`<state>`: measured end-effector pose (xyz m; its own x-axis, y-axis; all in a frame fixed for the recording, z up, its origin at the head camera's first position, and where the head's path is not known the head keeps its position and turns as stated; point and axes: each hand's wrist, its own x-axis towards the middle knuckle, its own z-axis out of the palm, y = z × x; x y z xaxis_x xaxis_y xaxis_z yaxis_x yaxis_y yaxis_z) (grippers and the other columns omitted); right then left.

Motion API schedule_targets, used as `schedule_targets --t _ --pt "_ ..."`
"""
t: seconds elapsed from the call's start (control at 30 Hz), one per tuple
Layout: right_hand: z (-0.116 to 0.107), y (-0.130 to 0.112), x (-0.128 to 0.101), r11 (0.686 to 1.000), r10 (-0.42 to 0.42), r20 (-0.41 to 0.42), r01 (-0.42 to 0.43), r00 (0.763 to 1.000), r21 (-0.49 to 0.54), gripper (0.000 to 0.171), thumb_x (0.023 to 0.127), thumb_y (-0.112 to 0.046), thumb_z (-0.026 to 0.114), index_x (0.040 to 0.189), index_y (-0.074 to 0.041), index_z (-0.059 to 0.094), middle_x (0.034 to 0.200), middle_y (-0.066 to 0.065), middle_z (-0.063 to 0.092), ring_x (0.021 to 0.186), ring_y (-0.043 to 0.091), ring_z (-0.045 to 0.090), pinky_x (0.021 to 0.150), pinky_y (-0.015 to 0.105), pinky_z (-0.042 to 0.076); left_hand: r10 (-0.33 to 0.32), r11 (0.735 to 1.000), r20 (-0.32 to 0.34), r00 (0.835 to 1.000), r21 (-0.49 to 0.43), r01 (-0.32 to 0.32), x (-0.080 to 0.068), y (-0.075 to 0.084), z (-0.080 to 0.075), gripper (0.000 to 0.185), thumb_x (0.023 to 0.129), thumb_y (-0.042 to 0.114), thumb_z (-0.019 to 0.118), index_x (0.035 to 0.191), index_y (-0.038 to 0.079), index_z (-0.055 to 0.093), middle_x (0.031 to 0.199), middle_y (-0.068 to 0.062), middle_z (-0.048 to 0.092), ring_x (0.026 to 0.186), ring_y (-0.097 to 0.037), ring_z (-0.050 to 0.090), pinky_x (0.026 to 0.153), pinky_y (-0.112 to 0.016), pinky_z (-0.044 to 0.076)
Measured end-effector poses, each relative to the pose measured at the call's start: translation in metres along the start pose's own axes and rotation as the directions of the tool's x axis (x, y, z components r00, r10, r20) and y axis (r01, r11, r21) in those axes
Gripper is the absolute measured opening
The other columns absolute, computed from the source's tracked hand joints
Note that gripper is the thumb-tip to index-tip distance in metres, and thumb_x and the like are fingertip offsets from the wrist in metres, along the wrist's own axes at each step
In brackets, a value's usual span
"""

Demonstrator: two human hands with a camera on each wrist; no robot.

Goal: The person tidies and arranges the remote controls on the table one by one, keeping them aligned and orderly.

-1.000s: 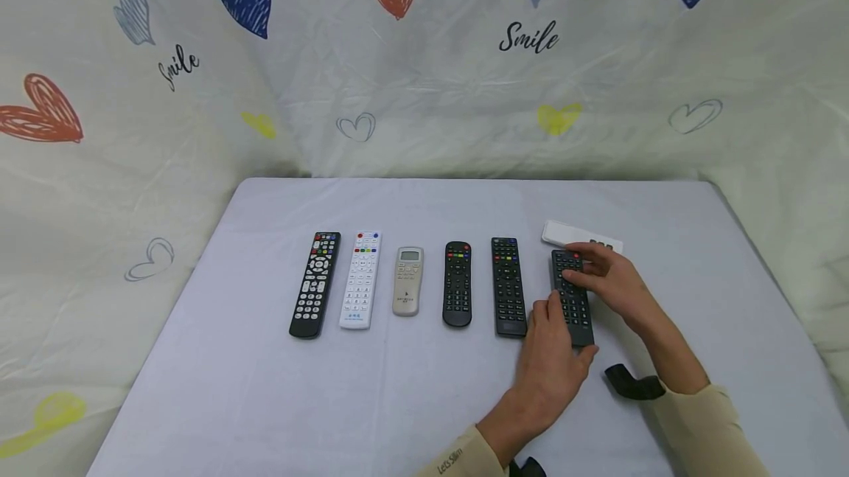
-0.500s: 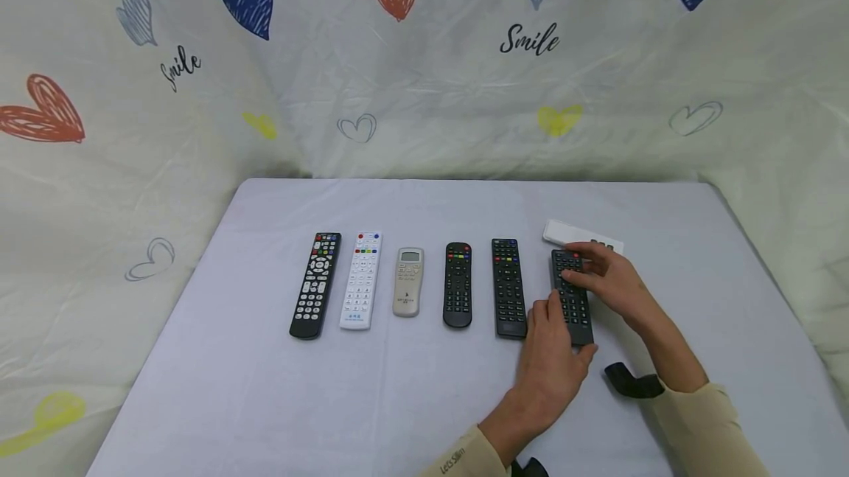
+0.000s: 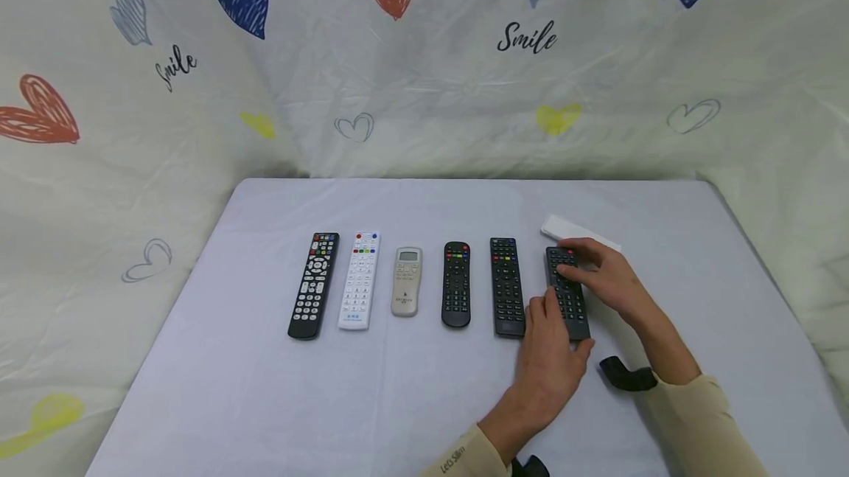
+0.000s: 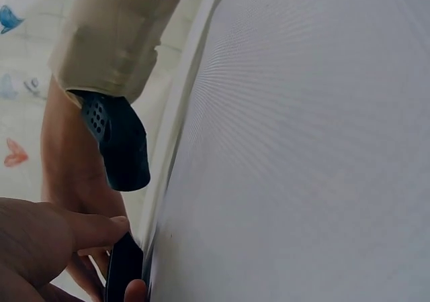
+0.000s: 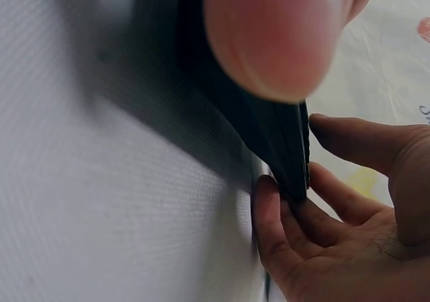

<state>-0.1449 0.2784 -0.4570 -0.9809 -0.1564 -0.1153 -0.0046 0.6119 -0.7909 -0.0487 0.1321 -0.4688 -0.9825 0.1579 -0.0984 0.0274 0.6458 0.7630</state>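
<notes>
In the head view, a black remote control (image 3: 567,293) with rows of small buttons lies at the right end of a row of remotes. My right hand (image 3: 606,278) holds its far end, with the thumb over the buttons. My left hand (image 3: 547,370) grips the near end, fingers along the left side and thumb at the bottom corner. The left wrist view shows the dark remote (image 4: 124,268) edge-on between left thumb and finger. Seen from the right wrist, the remote (image 5: 269,127) slants over the cloth, a right-hand fingertip (image 5: 275,40) large in front and my left hand (image 5: 376,228) beyond.
Left of the held remote lie a long black remote (image 3: 507,289), a rounded black one (image 3: 456,285), a small beige one (image 3: 407,281), a white one (image 3: 359,281) and another black one (image 3: 314,285). A white bar-shaped thing (image 3: 570,228) lies behind my right hand on the white-covered table (image 3: 298,403).
Both hands have shifted the held black remote slightly left and away from me. The white thing behind has moved back a little, and its dark marks are now covered by my right hand.
</notes>
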Motion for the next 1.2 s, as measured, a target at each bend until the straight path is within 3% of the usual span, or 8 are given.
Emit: schedule_targets --t 0.4,1.2 --pt "0.0017 0.0006 0.0012 0.999 -0.028 -0.022 0.027 0.999 -0.041 0.056 0.099 -0.021 0.071 0.147 0.000 0.052 0.152 0.029 0.051 0.144 0.050 0.045 0.113 0.067 0.040 -0.003 1.000 -0.004 1.000 0.022 0.003 0.0007 0.0036 0.0014 0.090 0.090 0.029 0.083 0.160 0.006 0.031 0.143 -0.007 0.045 0.135 -0.013 0.045 0.107 -0.024 0.052" --pt "0.0054 -0.0041 0.0041 0.997 -0.034 -0.045 0.031 0.998 -0.068 0.057 0.096 -0.012 0.074 0.147 0.002 0.051 0.150 0.030 0.052 0.141 0.051 0.047 0.110 0.066 0.046 -0.016 0.999 -0.011 1.000 0.028 0.016 0.0030 0.0069 0.0023 0.090 0.091 0.027 0.082 0.161 0.006 0.029 0.141 -0.008 0.043 0.125 -0.008 0.042 0.098 -0.018 0.053"
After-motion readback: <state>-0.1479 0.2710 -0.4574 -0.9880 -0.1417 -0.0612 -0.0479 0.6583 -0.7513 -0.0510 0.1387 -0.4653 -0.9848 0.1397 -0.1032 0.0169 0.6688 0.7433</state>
